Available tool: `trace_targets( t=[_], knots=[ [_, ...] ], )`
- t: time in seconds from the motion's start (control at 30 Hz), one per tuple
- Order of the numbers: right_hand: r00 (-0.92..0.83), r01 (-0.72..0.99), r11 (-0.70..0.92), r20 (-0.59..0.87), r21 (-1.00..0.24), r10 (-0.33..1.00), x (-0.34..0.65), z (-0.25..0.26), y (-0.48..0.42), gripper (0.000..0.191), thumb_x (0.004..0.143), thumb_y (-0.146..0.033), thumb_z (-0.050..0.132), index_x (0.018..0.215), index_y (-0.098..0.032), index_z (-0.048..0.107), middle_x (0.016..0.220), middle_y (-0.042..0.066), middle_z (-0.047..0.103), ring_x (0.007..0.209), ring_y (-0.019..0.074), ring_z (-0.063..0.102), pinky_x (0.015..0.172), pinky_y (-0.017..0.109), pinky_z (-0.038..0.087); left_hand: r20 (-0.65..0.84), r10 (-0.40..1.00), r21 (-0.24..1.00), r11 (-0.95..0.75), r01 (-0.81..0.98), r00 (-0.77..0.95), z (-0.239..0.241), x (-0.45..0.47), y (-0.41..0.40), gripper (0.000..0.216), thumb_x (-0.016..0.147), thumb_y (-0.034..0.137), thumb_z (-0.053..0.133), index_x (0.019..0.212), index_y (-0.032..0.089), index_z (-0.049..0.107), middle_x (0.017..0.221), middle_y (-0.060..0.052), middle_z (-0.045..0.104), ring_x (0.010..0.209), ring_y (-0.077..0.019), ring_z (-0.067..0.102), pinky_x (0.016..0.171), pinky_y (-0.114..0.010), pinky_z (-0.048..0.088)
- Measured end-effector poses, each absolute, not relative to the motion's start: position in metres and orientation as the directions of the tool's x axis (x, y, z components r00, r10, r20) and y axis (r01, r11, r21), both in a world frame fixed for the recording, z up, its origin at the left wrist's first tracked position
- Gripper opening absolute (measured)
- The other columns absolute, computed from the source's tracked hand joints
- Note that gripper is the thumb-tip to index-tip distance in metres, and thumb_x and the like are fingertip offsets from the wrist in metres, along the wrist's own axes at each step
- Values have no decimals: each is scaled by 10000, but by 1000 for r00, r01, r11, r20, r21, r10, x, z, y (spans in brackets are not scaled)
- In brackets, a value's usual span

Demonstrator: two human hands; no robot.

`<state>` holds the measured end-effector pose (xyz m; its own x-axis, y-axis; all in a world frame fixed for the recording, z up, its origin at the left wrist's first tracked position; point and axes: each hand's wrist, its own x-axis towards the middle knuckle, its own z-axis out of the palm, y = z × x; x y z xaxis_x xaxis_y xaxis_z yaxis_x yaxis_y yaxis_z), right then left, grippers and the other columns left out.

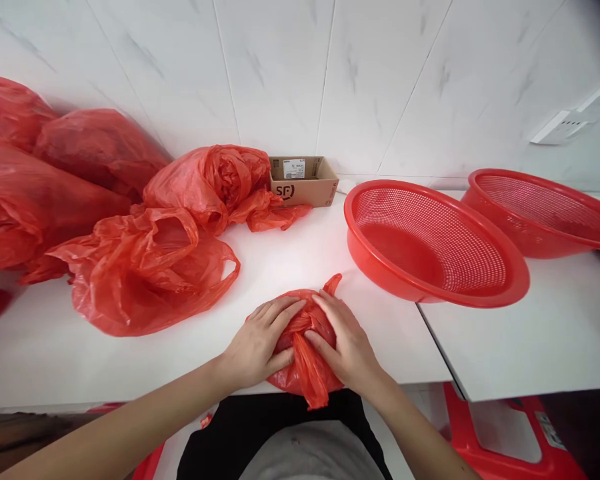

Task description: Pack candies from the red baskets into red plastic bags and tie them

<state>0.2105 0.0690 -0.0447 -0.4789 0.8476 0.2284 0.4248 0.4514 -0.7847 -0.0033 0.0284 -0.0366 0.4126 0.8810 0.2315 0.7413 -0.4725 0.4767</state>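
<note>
A tied red plastic bag (307, 390) sits at the front edge of the white table, its twisted ends sticking out at the top and toward me. My left hand (263, 343) cups the bag's left side, thumb close to the knot. On the opposite side my right hand (347, 340) presses against it, fingers curved over the top. What the bag contains is hidden. An open red plastic bag with loop handles (150, 280) lies crumpled to the left, apart from my hands.
Several full red bags (100, 150) crowd the left and back. A small cardboard box (310, 190) stands by the tiled wall. Two red perforated baskets (430, 293) (545, 243) are on the right, near a seam between tables. A red stool (520, 440) is below.
</note>
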Motion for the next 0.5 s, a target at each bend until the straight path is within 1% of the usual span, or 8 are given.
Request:
trace_targets(
  t=[0.07,0.1,0.17,0.23,0.3,0.37,0.43,0.5],
  knots=[
    [-416,189,261,163,-947,895,214,-38,75,525,902,-401,563,1386,-284,397,1427,94,476,1340,251,420,1113,493,349,264,850,428,-527,734,456,-29,-2,28,696,847,205,560,1477,312,286,1507,-122,340,1339,-292,389,1069,-504,379],
    [-370,47,151,123,-987,921,214,-35,79,483,897,-388,572,1343,-282,421,1369,90,523,1291,235,475,1083,465,391,282,819,383,-574,724,500,-24,-1,28,677,840,165,557,1452,349,334,1517,-111,314,1353,-302,364,1074,-521,362],
    [-270,-228,-25,38,-973,962,214,-28,89,363,867,-365,612,1196,-274,487,1180,61,610,1116,203,590,984,411,476,304,749,293,-662,690,589,-12,0,26,545,838,122,550,1323,368,511,1501,-95,336,1370,-322,326,1088,-563,312],
    [-202,-427,-137,-54,-894,978,212,-22,96,287,811,-317,674,1044,-264,516,952,2,613,860,141,626,840,327,529,289,714,274,-700,659,638,1,0,23,368,842,107,537,1135,305,640,1457,-92,402,1376,-326,310,1099,-558,295],
    [-201,-525,-225,-137,-821,970,210,-17,98,303,757,-267,718,984,-258,518,806,-46,555,601,71,517,646,229,509,231,733,357,-675,645,640,14,-1,17,231,852,105,514,979,229,662,1442,-93,432,1383,-307,301,1108,-496,321],
    [-284,-529,-322,-193,-786,939,213,-12,95,268,770,-292,708,966,-247,531,684,-73,481,447,43,317,449,170,382,160,788,515,-580,631,594,26,-8,10,181,893,149,478,945,203,643,1447,-90,433,1376,-276,325,1108,-433,351],
    [-404,-471,-394,-204,-789,892,222,-8,89,186,830,-366,653,888,-229,541,567,-90,374,410,48,176,374,165,254,72,868,690,-399,604,491,35,-20,5,233,951,220,410,1029,214,630,1393,-85,489,1297,-238,439,1062,-386,415],
    [-477,-406,-404,-187,-820,859,235,-4,82,222,868,-409,610,796,-216,527,514,-97,268,415,54,143,383,170,232,-20,928,789,-215,576,372,40,-39,1,310,984,274,333,1095,228,619,1195,-75,618,1084,-203,591,922,-339,514]
  ],
)
